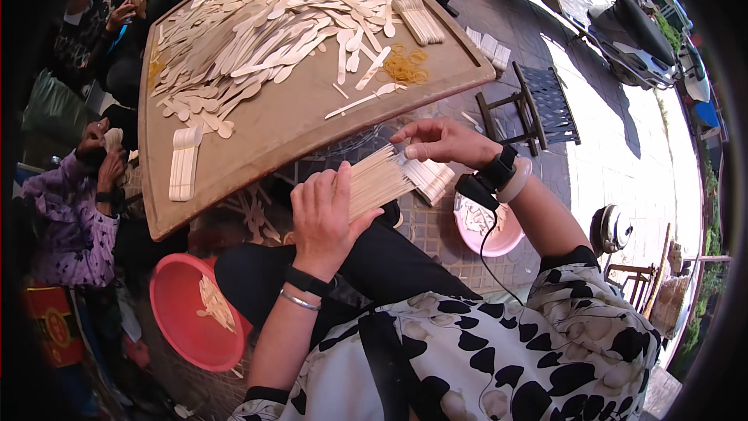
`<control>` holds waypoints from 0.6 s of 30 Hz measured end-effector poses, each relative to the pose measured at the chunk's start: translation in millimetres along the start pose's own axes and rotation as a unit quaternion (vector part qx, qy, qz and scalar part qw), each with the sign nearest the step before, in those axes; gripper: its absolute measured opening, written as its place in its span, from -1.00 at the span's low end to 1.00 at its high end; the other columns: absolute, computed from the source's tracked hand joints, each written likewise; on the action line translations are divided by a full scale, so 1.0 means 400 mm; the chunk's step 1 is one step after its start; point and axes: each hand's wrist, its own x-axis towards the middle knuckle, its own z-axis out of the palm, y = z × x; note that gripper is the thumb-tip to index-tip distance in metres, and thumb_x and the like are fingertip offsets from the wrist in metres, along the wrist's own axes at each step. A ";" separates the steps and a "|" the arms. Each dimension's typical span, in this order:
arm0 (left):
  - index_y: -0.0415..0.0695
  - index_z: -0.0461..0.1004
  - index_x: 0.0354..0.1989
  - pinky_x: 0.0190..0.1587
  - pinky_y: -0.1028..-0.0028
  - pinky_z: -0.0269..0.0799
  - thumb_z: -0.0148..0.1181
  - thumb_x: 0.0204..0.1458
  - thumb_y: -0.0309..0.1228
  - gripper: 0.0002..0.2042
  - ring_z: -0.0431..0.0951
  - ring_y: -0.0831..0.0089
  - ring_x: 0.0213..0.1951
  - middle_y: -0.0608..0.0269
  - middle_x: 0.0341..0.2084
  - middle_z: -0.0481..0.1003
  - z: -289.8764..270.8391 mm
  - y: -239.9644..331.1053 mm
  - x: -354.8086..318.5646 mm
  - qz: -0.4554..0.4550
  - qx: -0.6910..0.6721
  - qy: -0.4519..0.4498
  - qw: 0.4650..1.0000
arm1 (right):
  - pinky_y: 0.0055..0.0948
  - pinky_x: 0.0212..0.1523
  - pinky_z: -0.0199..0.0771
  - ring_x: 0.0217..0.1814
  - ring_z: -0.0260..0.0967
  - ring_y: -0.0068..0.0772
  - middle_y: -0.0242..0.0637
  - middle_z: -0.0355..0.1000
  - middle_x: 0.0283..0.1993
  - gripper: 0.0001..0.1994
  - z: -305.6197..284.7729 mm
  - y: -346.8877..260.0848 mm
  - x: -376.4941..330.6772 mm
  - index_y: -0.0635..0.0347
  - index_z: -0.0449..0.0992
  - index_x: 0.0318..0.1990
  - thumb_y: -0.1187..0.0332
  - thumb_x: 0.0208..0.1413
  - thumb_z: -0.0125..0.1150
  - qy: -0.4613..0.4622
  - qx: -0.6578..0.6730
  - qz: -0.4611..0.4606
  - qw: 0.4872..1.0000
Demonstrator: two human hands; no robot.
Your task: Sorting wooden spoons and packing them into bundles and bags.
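Observation:
My left hand (323,206) is wrapped around a thick stack of flat wooden spoons (378,181), held above my lap with the ends fanned slightly toward the right. At the stack's upper right end hovers my right hand (446,143), its fingers curled and the thumb and index tips a little apart; I make out nothing between them. Just below that hand lie bundled wooden spoons (430,179), partly covered by the stack. On the brown board table (312,136) ahead, a large loose heap of wooden spoons (265,39) is spread out.
Yellow rubber bands (405,66) and a spoon bundle (419,19) lie at the table's right; another bundle (185,164) is near its left corner. A red basin (167,312) and pink basin (499,243) hold spoons. A folding stool (545,101) stands right. People sit left.

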 end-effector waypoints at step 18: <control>-0.27 0.38 0.30 0.12 0.10 0.30 0.42 -0.05 0.06 -0.18 0.42 0.07 0.05 0.07 -0.01 0.41 0.009 0.008 -0.006 0.013 0.004 0.022 1.000 | -0.52 -0.41 0.33 -0.45 0.35 -0.67 -0.46 0.51 -0.46 -0.49 0.013 -0.035 0.036 0.26 0.61 -0.04 0.02 0.06 0.56 -0.261 -0.191 0.097 0.941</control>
